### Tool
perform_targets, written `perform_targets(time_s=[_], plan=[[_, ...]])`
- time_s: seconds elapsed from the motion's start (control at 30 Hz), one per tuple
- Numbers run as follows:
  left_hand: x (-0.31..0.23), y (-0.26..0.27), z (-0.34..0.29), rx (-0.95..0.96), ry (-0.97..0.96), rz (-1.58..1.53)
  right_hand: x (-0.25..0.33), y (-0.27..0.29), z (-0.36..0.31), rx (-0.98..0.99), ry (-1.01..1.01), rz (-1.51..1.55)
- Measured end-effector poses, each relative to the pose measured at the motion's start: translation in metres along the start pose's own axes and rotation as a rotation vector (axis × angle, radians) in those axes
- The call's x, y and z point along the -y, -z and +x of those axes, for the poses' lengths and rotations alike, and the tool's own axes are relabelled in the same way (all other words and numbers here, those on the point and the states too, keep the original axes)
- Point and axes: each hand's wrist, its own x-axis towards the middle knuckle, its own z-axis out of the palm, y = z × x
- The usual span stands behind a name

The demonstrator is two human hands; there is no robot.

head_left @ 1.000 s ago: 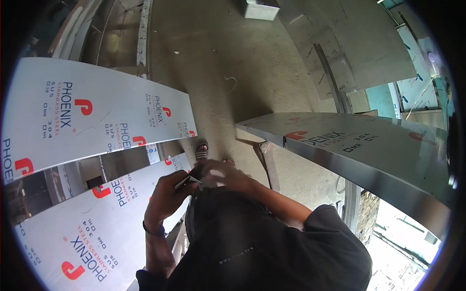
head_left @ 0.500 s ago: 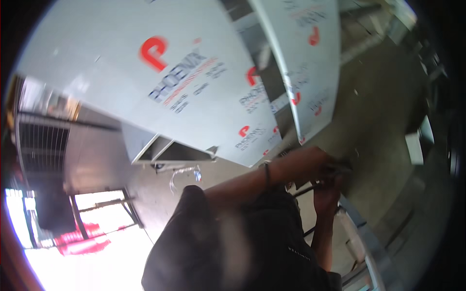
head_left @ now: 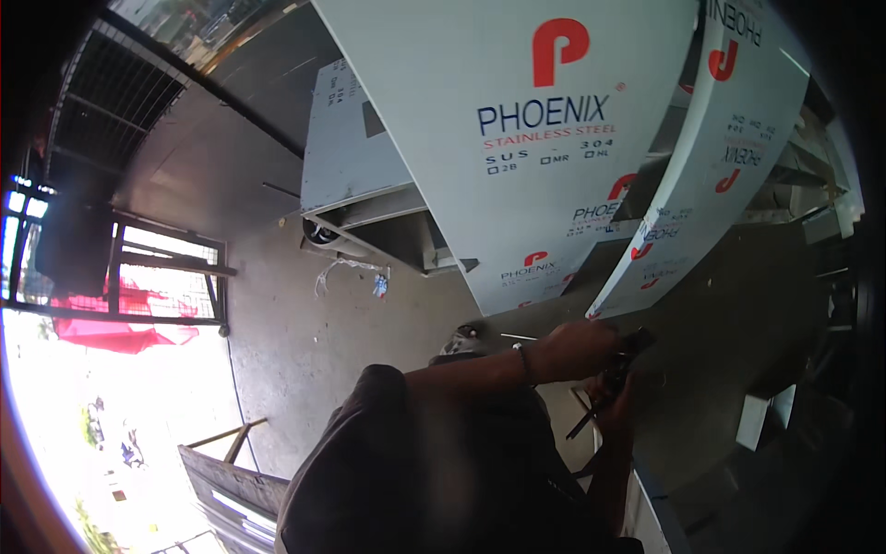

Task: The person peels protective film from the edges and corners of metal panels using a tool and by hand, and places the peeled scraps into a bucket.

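My left hand [head_left: 580, 347], a dark band on its wrist, reaches to the right and closes on a small dark object [head_left: 637, 342]. My right hand [head_left: 616, 395] comes up from below and grips the same object; a thin dark strip [head_left: 587, 424] hangs from it. What the object is cannot be told. Just above the hands, large white film-covered metal sheets [head_left: 517, 138] with red and blue print lean over the floor. A second, narrower sheet [head_left: 701, 175] stands right of the first.
A grey metal cabinet frame [head_left: 355, 185] lies on the concrete floor [head_left: 305, 351] behind the sheets. A barred opening [head_left: 138, 268] at left shows bright outdoors and a red canopy. A wooden frame [head_left: 226, 452] is at lower left, a white box [head_left: 755, 420] at right.
The view has swung round sharply, so the sheets now sit above and the bright opening at left. Both hands have stayed together on the dark object.
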Motion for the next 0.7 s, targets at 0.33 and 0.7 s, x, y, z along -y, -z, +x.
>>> perform_targets(time_s=[0.33,0.7], plan=[[0.087,0.042,-0.123,-0.071,0.137,0.192,-0.077,-0.138,0.054,-0.448,-0.185,-0.012],[0.164,0.119,-0.248,-0.168,0.069,0.058,-0.163,-0.26,0.092,-0.198,-0.048,-0.074]])
